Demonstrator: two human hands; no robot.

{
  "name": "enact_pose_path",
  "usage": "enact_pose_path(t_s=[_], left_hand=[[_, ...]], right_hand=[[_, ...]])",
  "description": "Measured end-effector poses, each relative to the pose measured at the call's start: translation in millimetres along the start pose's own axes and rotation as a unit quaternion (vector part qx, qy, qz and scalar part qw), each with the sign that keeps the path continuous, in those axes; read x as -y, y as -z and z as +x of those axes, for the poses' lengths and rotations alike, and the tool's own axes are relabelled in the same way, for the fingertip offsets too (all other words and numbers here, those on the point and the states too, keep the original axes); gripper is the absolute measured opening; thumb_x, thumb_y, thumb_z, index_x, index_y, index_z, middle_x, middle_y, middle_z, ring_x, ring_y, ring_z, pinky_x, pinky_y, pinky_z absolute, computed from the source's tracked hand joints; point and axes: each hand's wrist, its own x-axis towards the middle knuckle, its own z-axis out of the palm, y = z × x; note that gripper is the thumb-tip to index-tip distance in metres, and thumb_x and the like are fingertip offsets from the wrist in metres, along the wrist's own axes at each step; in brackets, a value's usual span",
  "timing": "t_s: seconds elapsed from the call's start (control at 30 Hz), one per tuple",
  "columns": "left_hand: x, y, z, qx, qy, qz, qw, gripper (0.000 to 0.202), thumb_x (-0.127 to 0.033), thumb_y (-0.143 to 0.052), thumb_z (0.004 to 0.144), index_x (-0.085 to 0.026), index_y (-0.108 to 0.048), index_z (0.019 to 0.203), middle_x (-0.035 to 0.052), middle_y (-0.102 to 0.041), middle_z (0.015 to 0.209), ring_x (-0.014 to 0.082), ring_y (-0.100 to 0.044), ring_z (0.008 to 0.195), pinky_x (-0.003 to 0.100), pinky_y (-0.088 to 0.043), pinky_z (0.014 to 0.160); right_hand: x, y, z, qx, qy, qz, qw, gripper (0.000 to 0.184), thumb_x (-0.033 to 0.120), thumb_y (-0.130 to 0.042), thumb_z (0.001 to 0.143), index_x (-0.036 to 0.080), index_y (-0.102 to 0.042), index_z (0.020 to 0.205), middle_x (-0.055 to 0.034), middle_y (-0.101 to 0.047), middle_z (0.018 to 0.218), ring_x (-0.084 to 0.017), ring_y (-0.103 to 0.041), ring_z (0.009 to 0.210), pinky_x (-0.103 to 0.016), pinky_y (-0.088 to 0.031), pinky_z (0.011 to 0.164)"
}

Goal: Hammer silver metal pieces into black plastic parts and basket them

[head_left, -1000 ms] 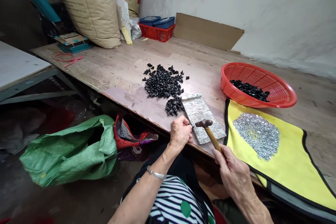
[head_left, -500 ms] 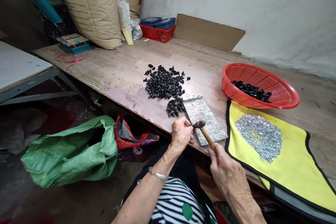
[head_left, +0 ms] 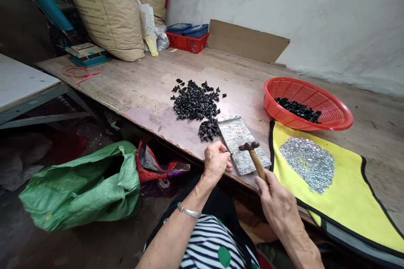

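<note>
My right hand [head_left: 277, 197] is closed round the wooden handle of a small hammer [head_left: 258, 164]. The hammer's dark head is raised over the right part of a worn, grey-speckled slab [head_left: 241, 141]. At the slab's left edge, the fingertips of my left hand [head_left: 217, 160] pinch a small black part [head_left: 231, 153]; most of it is hidden by the fingers. Just beyond that hand lies a small heap of black parts [head_left: 208, 129], with a larger pile of black parts [head_left: 195, 101] behind it on the table.
A red plastic basket [head_left: 342, 115] with black parts stands at the right. Before it, a yellow cloth [head_left: 350, 214] bears many small shiny metal pieces [head_left: 311, 162]. Left of the table edge [head_left: 176, 147] are an open green sack [head_left: 85, 193] and a red bag [head_left: 148, 168]. Large paper sacks [head_left: 107, 8] stand behind.
The hammer head has moved right and slightly up, away from my left fingers. My left hand stays at the slab's edge with the black part. The view has shifted slightly.
</note>
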Motion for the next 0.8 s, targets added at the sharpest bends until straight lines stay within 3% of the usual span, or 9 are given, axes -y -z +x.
enact_pose_path(t_s=[0.1,0.2,0.27,0.33,0.37,0.5,0.6,0.7,0.8], left_hand=[[0.4,5.2,-2.3,0.018,-0.018,-0.024,0.999,0.012,-0.007,-0.053,0.06,-0.016,-0.045,0.061,-0.0068,-0.049,0.042,0.0097,-0.049,0.03,0.022,-0.045,0.03],[0.1,17.9,-12.2,0.084,-0.071,-0.068,0.992,0.011,-0.014,-0.06,0.062,-0.016,-0.05,0.065,-0.0047,-0.055,0.049,0.0095,-0.051,0.034,0.025,-0.05,0.037],[-0.9,28.3,-23.2,0.126,-0.105,-0.078,0.983,0.012,-0.019,-0.064,0.064,-0.015,-0.054,0.068,-0.0031,-0.058,0.054,0.0106,-0.055,0.039,0.026,-0.052,0.043],[-2.8,37.7,-35.7,0.145,-0.126,-0.075,0.979,0.013,-0.021,-0.066,0.066,-0.015,-0.056,0.071,-0.002,-0.06,0.056,0.0129,-0.06,0.043,0.025,-0.052,0.047],[-4.2,41.7,-41.8,0.146,-0.135,-0.074,0.977,0.013,-0.023,-0.067,0.067,-0.015,-0.057,0.071,-0.0014,-0.061,0.059,0.0137,-0.061,0.045,0.025,-0.052,0.048],[-12.4,53.3,-59.5,0.152,-0.176,-0.066,0.97,0.016,-0.027,-0.071,0.066,-0.015,-0.061,0.068,0.0018,-0.063,0.074,0.015,-0.064,0.051,0.027,-0.053,0.052],[-18.1,59.5,-64.4,0.16,-0.208,-0.048,0.964,0.015,-0.028,-0.071,0.069,-0.015,-0.063,0.066,0.0033,-0.063,0.079,0.0149,-0.064,0.054,0.029,-0.055,0.056],[-20.3,63.4,-65.0,0.164,-0.236,-0.025,0.958,0.013,-0.027,-0.069,0.071,-0.015,-0.065,0.066,0.0038,-0.062,0.078,0.0154,-0.064,0.057,0.03,-0.055,0.058],[-20.4,63.9,-65.2,0.174,-0.255,0.0,0.951,0.01,-0.024,-0.067,0.074,-0.016,-0.066,0.068,0.0039,-0.063,0.079,0.0148,-0.064,0.059,0.03,-0.056,0.06]], right_hand=[[-4.9,2.1,10.2,0.079,-0.086,0.235,0.965,0.034,0.044,-0.053,0.075,0.019,-0.053,0.098,0.0066,-0.044,0.048,-0.011,-0.039,0.038,-0.023,-0.032,0.036],[-7.3,-1.0,16.1,0.112,-0.109,0.345,0.925,0.047,0.045,-0.056,0.071,0.018,-0.045,0.108,0.0095,-0.042,0.047,-0.011,-0.038,0.035,-0.023,-0.034,0.034],[-5.7,-2.7,18.8,0.094,-0.092,0.276,0.952,0.047,0.043,-0.05,0.075,0.017,-0.043,0.113,0.0072,-0.048,0.05,-0.012,-0.043,0.036,-0.024,-0.036,0.036],[-1.1,-2.6,20.5,0.055,-0.048,0.099,0.992,0.037,0.036,-0.043,0.081,0.016,-0.047,0.112,0.0038,-0.051,0.053,-0.013,-0.047,0.04,-0.024,-0.034,0.04],[2.0,-2.0,20.9,0.033,-0.025,0.015,0.999,0.031,0.032,-0.041,0.082,0.016,-0.05,0.107,0.0019,-0.052,0.054,-0.013,-0.049,0.043,-0.023,-0.032,0.041],[12.1,-0.2,19.3,-0.022,0.035,-0.205,0.978,0.02,0.027,-0.042,0.085,0.015,-0.058,0.086,-0.0044,-0.055,0.061,-0.015,-0.053,0.052,-0.024,-0.018,0.043],[11.9,1.7,16.7,-0.049,0.083,-0.323,0.941,0.022,0.028,-0.042,0.086,0.016,-0.059,0.082,-0.0069,-0.059,0.069,-0.018,-0.057,0.061,-0.024,-0.02,0.043],[9.4,8.0,11.4,-0.084,0.129,-0.249,0.956,0.02,0.028,-0.046,0.084,0.016,-0.062,0.083,-0.008,-0.061,0.077,-0.021,-0.06,0.074,-0.026,-0.036,0.051],[14.4,15.6,1.4,-0.065,0.165,-0.008,0.984,0.021,0.03,-0.049,0.083,0.017,-0.063,0.092,-0.0068,-0.065,0.084,-0.018,-0.061,0.076,-0.029,-0.047,0.064]])
